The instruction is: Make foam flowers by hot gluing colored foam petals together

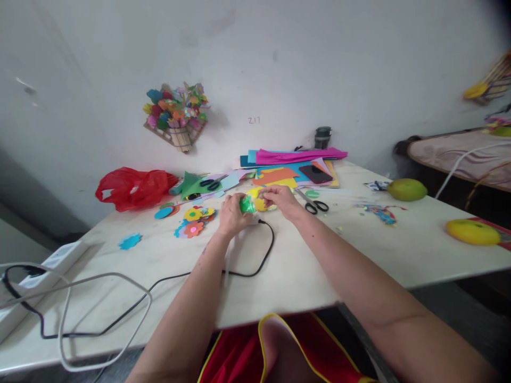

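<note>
Above the middle of the table, my left hand (pixel 232 214) is closed around a shiny green piece (pixel 247 205), whose exact kind I cannot make out. My right hand (pixel 279 199) pinches its fingertips together close by; whatever is in them is too small to name. Yellow paper pieces (pixel 255 192) lie just behind and between the hands. A black cord (pixel 273 239) runs to a mostly hidden white object under my left hand. From near there a clear stick (pixel 227 263) extends toward me. Scissors (pixel 312 204) with black handles rest to the right of my right hand.
Paper flowers (pixel 194 229), a blue cutout (pixel 130 241) and a red plastic bag (pixel 133 187) lie left. Behind are coloured sheets (pixel 279 175), a phone (pixel 315 174) and more scissors (pixel 213 183). Paper scraps (pixel 381 214) and mangoes (pixel 407 189) lie right; a power strip (pixel 51 271) front left.
</note>
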A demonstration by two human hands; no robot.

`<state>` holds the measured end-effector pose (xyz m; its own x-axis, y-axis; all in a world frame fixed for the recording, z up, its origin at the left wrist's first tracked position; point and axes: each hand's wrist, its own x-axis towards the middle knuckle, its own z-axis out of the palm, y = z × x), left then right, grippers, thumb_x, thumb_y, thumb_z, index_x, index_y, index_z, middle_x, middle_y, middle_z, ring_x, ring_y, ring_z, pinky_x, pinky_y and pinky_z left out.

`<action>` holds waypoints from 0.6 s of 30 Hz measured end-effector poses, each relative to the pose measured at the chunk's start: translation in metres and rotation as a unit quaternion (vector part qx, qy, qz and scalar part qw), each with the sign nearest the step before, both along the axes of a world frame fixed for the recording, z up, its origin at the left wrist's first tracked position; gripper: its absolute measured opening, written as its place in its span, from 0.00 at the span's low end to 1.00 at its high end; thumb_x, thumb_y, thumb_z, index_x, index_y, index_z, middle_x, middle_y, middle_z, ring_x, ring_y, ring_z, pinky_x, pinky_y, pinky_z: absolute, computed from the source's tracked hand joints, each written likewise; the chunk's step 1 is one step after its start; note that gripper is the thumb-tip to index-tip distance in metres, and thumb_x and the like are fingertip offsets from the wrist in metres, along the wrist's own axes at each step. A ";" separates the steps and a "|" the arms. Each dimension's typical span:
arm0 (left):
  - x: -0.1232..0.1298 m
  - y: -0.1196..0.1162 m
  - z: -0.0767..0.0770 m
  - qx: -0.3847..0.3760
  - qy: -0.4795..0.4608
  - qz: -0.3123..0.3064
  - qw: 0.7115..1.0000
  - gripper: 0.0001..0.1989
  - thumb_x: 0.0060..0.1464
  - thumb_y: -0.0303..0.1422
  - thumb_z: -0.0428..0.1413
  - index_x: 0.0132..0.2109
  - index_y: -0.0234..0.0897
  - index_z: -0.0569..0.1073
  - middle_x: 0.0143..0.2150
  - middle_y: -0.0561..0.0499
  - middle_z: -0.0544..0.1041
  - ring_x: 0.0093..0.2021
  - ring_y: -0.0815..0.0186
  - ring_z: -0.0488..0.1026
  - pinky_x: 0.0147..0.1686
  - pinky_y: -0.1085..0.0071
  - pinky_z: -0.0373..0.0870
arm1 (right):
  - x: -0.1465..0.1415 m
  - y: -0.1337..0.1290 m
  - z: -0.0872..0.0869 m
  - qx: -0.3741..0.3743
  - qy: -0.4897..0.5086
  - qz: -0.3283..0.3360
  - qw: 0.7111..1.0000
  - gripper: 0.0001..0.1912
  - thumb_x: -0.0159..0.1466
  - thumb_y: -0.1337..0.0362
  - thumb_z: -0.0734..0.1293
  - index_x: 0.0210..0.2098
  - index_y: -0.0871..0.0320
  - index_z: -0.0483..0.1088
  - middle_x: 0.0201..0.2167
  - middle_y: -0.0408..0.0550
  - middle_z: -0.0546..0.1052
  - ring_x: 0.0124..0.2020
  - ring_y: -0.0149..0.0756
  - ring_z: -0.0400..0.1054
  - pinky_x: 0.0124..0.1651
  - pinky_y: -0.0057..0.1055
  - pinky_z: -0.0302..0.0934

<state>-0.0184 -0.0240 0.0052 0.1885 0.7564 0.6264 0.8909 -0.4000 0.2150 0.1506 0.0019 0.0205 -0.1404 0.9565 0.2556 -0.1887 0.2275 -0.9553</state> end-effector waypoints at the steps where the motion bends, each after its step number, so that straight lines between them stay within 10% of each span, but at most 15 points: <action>1: 0.000 0.000 -0.001 0.002 -0.008 -0.004 1.000 0.23 0.39 0.30 0.54 0.46 0.37 0.62 0.43 0.44 0.70 0.46 0.57 0.64 0.44 0.63 0.61 | 0.000 0.000 0.000 -0.007 0.000 0.012 1.000 0.07 0.47 0.69 0.67 0.27 0.60 0.71 0.19 0.42 0.73 0.17 0.24 0.62 0.23 0.24 0.63; 10: 0.001 0.004 -0.002 0.029 -0.027 -0.066 0.997 0.18 0.43 0.34 0.56 0.43 0.36 0.64 0.42 0.45 0.68 0.44 0.62 0.65 0.43 0.67 0.64 | 0.014 0.003 0.002 -0.005 0.032 0.084 0.996 0.07 0.48 0.64 0.69 0.25 0.62 0.70 0.26 0.47 0.75 0.20 0.25 0.65 0.23 0.24 0.62; 18: 0.030 0.005 0.015 -0.007 0.080 -0.122 0.989 0.23 0.43 0.38 0.58 0.48 0.38 0.67 0.44 0.46 0.72 0.46 0.61 0.66 0.45 0.66 0.63 | 0.037 0.020 0.005 0.015 0.131 0.019 0.991 0.07 0.47 0.70 0.67 0.28 0.62 0.68 0.21 0.44 0.74 0.19 0.28 0.66 0.24 0.27 0.64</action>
